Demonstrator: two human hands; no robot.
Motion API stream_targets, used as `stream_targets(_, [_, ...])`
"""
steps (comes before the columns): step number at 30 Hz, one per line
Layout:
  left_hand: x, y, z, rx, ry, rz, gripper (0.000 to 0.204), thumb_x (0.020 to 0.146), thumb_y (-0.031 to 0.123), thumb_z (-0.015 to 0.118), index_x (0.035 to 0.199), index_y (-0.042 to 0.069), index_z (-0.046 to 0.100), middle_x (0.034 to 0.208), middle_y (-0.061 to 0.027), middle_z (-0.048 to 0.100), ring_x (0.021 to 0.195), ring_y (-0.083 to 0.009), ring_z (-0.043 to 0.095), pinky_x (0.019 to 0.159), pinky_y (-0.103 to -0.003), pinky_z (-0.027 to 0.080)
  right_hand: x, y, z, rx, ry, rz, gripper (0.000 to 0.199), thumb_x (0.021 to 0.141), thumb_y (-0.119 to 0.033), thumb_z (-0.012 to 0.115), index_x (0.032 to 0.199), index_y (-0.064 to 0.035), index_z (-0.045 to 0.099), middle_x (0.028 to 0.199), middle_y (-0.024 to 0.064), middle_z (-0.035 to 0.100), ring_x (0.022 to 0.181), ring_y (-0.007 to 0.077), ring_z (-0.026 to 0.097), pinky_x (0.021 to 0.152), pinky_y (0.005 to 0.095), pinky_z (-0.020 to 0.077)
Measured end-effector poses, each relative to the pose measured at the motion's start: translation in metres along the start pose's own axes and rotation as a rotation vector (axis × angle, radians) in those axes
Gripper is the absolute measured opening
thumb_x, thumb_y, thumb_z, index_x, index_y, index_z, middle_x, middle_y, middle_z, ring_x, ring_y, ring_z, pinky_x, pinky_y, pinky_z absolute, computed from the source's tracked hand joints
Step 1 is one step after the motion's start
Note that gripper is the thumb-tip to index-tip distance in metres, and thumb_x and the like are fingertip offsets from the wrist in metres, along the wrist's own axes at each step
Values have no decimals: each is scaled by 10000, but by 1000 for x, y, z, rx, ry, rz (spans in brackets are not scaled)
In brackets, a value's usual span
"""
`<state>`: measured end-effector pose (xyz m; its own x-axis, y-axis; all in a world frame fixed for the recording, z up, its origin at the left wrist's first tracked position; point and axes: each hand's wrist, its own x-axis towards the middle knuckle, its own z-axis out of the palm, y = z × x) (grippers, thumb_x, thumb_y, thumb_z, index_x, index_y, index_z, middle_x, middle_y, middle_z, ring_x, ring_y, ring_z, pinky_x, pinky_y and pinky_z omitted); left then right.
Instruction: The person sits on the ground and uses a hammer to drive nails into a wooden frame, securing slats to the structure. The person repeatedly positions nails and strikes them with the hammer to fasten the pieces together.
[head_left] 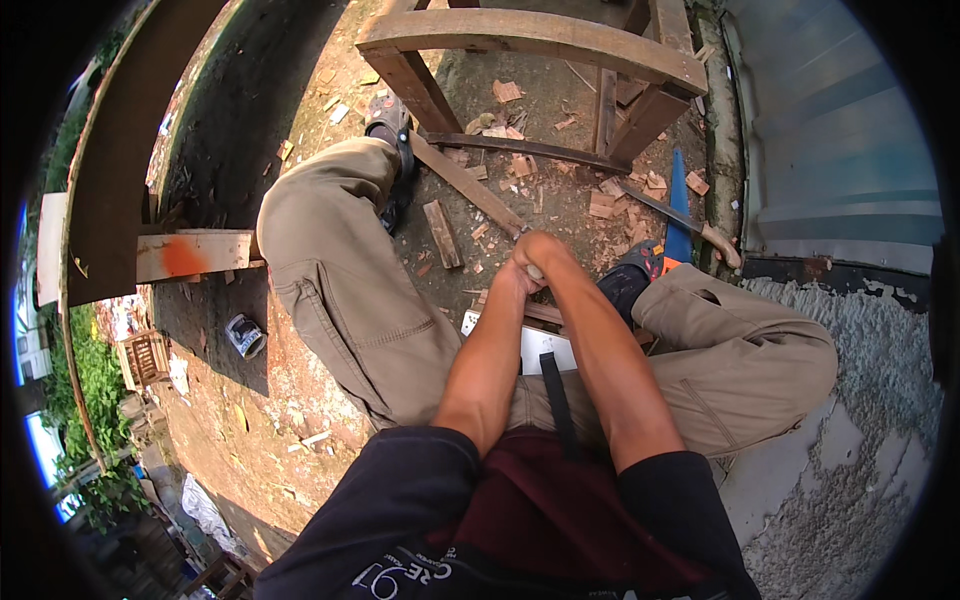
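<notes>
My hands meet in front of me between my spread legs, both closed. My right hand [541,248] lies over and beyond my left hand [521,275], whose fingers are mostly hidden. They clasp a tool whose pale, rounded handle end [535,272] shows between them. From the hands a long flat brown strip [468,188] slants away to the left, toward my left shoe; whether it belongs to the tool or is a separate wooden slat, I cannot tell. Below my hands, partly behind my forearms, are a white flat object [547,350] and a piece of wood [543,312].
A wooden frame [530,32] stands ahead. Right lie a wooden-handled machete [690,218] and a blue saw [678,200], near a corrugated metal wall [840,130]. A wood block [443,235] and chips [601,204] litter the ground. Left are a can [245,336] and a paint-marked board [195,255].
</notes>
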<state>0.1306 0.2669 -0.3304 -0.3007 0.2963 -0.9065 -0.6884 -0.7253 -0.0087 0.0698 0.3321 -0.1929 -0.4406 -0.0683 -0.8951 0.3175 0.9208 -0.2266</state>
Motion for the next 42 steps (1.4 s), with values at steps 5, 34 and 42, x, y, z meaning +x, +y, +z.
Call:
stream_targets(5, [28, -25, 9, 336, -202, 132, 336, 979, 327, 561, 1035, 9, 654, 931, -182, 715, 885, -337, 713, 805, -499, 600, -17, 60, 21, -379, 145, -290, 252, 786, -151, 658, 883, 70, 729, 1016, 260, 728, 967, 356, 729, 792, 444, 575])
stream_targets(34, [-58, 7, 24, 125, 48, 896, 357, 1031, 333, 563, 1189, 39, 689, 1184, -81, 718, 1024, -159, 653, 908, -341, 473, -52, 91, 19, -190, 501, -177, 355, 789, -195, 712, 1037, 57, 687, 996, 302, 708, 1020, 440, 690, 901, 456, 566])
stream_targets(42, [-18, 46, -34, -89, 526, 676, 530, 1015, 378, 481, 1253, -85, 582, 1252, -182, 635, 1109, -282, 601, 919, -406, 469, 3, 60, 18, -190, 679, -220, 287, 867, -196, 647, 984, 66, 621, 992, 306, 692, 956, 471, 682, 853, 511, 558])
